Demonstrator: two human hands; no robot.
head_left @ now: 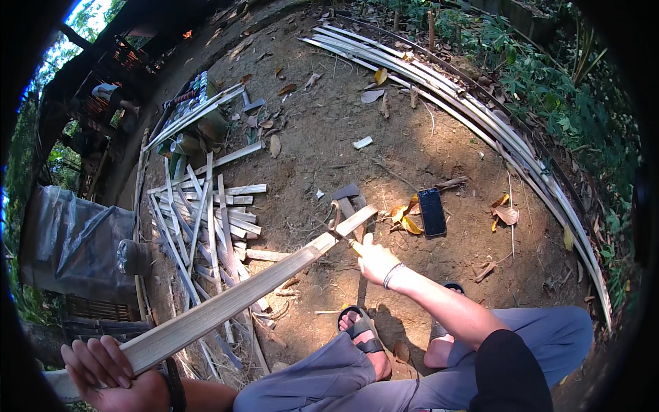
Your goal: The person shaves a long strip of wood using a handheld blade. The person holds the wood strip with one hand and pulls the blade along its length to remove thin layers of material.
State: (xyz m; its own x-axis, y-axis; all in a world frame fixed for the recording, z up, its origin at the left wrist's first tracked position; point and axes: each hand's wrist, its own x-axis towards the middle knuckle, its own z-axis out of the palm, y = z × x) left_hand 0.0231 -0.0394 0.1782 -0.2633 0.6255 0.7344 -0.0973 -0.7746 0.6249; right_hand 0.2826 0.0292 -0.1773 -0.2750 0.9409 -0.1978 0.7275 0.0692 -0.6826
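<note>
A long, flat split-bamboo strip [233,302] runs slantwise from the lower left up to the middle of the head view. My left hand [113,378] is closed around its near end. In my right hand [377,261] is a knife, gripped by its yellowish handle [355,247]. The knife's dark blade meets the strip near its far end; much of the blade is hidden. A thin curled shaving [334,215] stands up from the strip there. Behind the strip's tip, a tool with a dark, blocky head [345,192] lies on the ground.
Cut bamboo strips [220,213] lie heaped at the left. Beyond them are bamboo tubes [184,143] and a hammer [254,106]. A black phone [432,212] rests by yellow leaves to my right. Long bamboo slats [473,110] curve along the right edge. My sandalled feet [364,336] are below.
</note>
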